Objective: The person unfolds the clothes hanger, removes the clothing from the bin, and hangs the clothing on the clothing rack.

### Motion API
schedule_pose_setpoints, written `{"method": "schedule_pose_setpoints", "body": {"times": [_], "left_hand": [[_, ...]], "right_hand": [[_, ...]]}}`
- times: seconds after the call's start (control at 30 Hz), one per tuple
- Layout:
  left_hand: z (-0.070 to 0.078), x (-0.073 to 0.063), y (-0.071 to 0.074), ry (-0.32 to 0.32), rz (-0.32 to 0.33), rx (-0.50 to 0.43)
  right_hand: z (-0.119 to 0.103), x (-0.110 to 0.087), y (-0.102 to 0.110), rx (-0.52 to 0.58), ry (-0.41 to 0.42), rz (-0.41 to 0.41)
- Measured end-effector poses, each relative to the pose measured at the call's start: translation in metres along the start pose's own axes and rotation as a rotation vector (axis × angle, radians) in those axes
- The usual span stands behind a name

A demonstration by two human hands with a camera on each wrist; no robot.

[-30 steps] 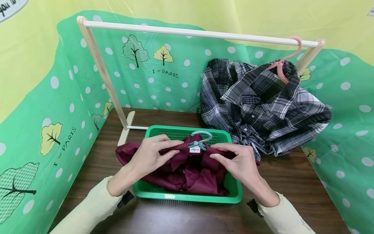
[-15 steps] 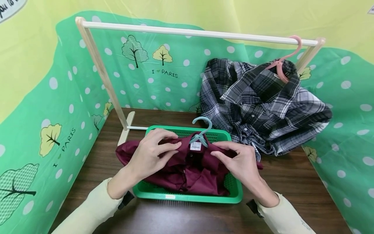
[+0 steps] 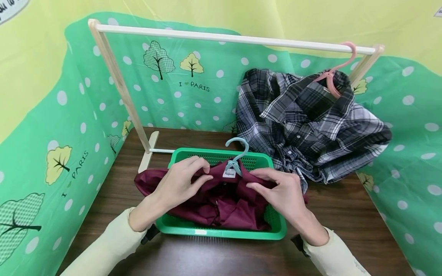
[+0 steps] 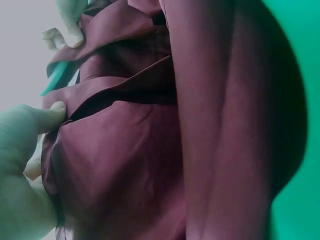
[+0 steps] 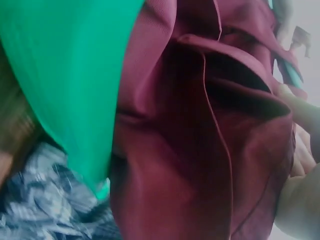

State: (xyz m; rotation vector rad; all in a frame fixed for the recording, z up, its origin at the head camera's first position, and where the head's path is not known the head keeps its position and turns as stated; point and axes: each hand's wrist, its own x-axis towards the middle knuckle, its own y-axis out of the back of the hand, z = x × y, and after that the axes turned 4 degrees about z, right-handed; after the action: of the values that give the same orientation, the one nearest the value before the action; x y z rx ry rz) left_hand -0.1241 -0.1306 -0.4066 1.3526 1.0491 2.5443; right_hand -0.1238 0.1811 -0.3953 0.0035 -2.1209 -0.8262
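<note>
A maroon collared shirt [image 3: 238, 212] lies bunched in a green plastic basket [image 3: 221, 232], one sleeve draped over its left side. A light-blue hanger [image 3: 233, 165] sits inside the collar, its hook standing up above a white neck label [image 3: 229, 173]. Left of the collar, my left hand [image 3: 179, 182] pinches the shirt's cloth between thumb and fingers. On the other side my right hand [image 3: 284, 189] pinches the cloth the same way. In the left wrist view the thumb [image 4: 56, 112] presses on a fold; most of the hanger is hidden inside the shirt.
Behind the basket stands a wooden rack with a white rail [image 3: 221, 36]. A black-and-white plaid shirt [image 3: 300, 126] hangs at its right end on a pink hanger [image 3: 352, 57]. A printed green and yellow cloth [image 3: 197, 111] surrounds the dark wooden table [image 3: 331, 214].
The hanger's hook has risen from a low lean to upright above the collar. The collar and label have shifted slightly, and both hands stay at the collar's sides.
</note>
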Motion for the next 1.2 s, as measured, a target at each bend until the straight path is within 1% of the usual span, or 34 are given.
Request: {"method": "schedule_pose_setpoints", "body": {"times": [0.1, 0.13, 0.17, 0.27, 0.37, 0.47, 0.6, 0.7, 0.77, 0.83, 0.93, 1.03, 1.1, 1.17, 1.2], "left_hand": [[-0.001, -0.001, 0.0, -0.002, 0.015, -0.001], [-0.002, -0.001, 0.0, -0.004, 0.017, -0.002], [-0.002, -0.001, 0.0, -0.007, 0.02, -0.007], [-0.004, 0.0, 0.001, -0.009, 0.037, -0.008], [-0.007, -0.001, 0.004, 0.001, 0.079, -0.003], [-0.01, -0.002, 0.008, 0.016, 0.124, -0.001], [-0.014, -0.003, 0.013, 0.027, 0.168, -0.012], [-0.017, -0.003, 0.015, 0.031, 0.195, -0.025], [-0.018, -0.003, 0.015, 0.032, 0.211, -0.025], [-0.019, -0.004, 0.015, 0.035, 0.225, -0.024], [-0.02, -0.004, 0.014, 0.052, 0.232, -0.022], [-0.02, -0.006, 0.015, 0.096, 0.224, -0.039], [-0.02, -0.01, 0.018, 0.136, 0.224, -0.042], [-0.02, -0.017, 0.021, 0.175, 0.248, -0.033], [-0.02, -0.022, 0.023, 0.192, 0.274, -0.026]], "right_hand": [[0.0, 0.0, 0.001, -0.06, 0.101, -0.012], [0.0, 0.0, 0.002, -0.068, 0.114, -0.017], [0.001, -0.001, 0.003, -0.079, 0.121, -0.025], [0.004, -0.001, 0.009, -0.113, 0.108, -0.039], [0.011, -0.003, 0.018, -0.166, 0.083, -0.045], [0.018, -0.007, 0.029, -0.177, 0.029, -0.032], [0.028, -0.013, 0.044, -0.136, -0.117, -0.031], [0.034, -0.017, 0.052, -0.095, -0.208, -0.055], [0.037, -0.02, 0.054, -0.065, -0.23, -0.079], [0.039, -0.022, 0.054, -0.032, -0.22, -0.083], [0.041, -0.025, 0.05, 0.004, -0.166, -0.058], [0.042, -0.026, 0.046, 0.015, -0.124, -0.014], [0.044, -0.027, 0.045, 0.01, -0.11, 0.007], [0.046, -0.028, 0.043, -0.002, -0.112, 0.037], [0.047, -0.029, 0.043, -0.009, -0.115, 0.053]]}}
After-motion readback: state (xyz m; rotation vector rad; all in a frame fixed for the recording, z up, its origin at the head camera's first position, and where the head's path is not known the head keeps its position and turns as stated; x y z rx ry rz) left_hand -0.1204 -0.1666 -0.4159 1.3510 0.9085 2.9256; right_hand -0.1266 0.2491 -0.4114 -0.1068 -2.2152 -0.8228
